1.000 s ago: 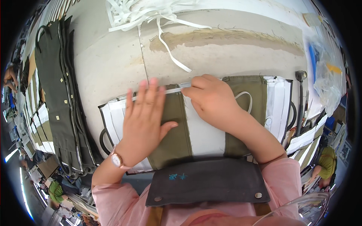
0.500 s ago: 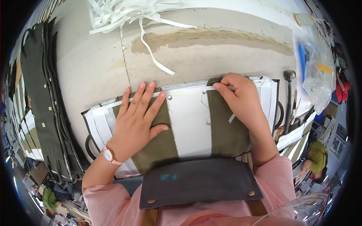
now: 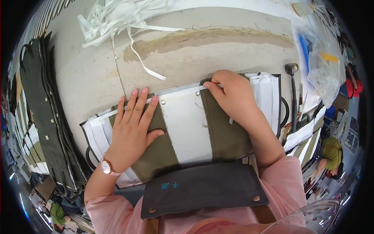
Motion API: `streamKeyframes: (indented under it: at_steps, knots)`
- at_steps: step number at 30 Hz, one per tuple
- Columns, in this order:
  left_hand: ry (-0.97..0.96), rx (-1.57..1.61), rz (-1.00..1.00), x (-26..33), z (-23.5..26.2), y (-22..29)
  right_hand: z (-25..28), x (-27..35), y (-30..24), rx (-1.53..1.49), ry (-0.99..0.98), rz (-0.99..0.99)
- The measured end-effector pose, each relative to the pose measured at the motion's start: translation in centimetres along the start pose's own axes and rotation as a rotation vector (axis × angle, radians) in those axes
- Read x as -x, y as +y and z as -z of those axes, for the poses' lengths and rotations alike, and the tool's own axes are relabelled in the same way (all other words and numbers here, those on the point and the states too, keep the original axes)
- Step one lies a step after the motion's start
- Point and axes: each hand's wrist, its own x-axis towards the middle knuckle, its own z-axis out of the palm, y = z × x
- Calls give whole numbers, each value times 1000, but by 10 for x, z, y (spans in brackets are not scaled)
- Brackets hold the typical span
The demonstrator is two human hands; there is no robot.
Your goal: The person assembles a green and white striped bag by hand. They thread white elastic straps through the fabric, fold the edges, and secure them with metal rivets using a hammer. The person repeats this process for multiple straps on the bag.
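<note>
Before me lies a sewn fabric piece (image 3: 191, 134) with olive and white stripes, dark edging and handle loops at its sides. Two small metal eyelets show near its upper edge. Along that edge runs a narrow white tape (image 3: 177, 90). My left hand (image 3: 132, 126), with a wristwatch on its wrist, lies flat over the left olive stripe, fingers spread and their tips across the tape. At the right olive stripe, my right hand (image 3: 233, 93) is closed, thumb and forefinger pinching the tape at the edge. A short white end shows below this hand.
A tangled heap of white tape (image 3: 113, 25) lies at the far left of the table. Dark fabric pieces (image 3: 46, 113) are stacked on the left. A hammer-like tool (image 3: 292, 89) and a clear plastic bag (image 3: 325, 72) sit on the right. People work beyond both sides.
The whole scene has shifted slightly left in the picture. My left hand stays flat on the fabric. My right hand still pinches the tape, its fingers curled further in, and less tape end shows beneath.
</note>
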Motion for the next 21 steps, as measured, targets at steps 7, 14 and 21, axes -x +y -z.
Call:
streamKeyframes:
  at_steps: [7, 14, 21]
  knots:
    - [-74, -37, 87, 19, 22, -5, 2, -2, 0, 17, -81, -35]
    - [197, 95, -138, -14, 20, 8, -3, 0, -2, 47, -7, -6]
    - [382, -113, -321, -70, -13, 40, 45, 21, 14, -52, -15, -158]
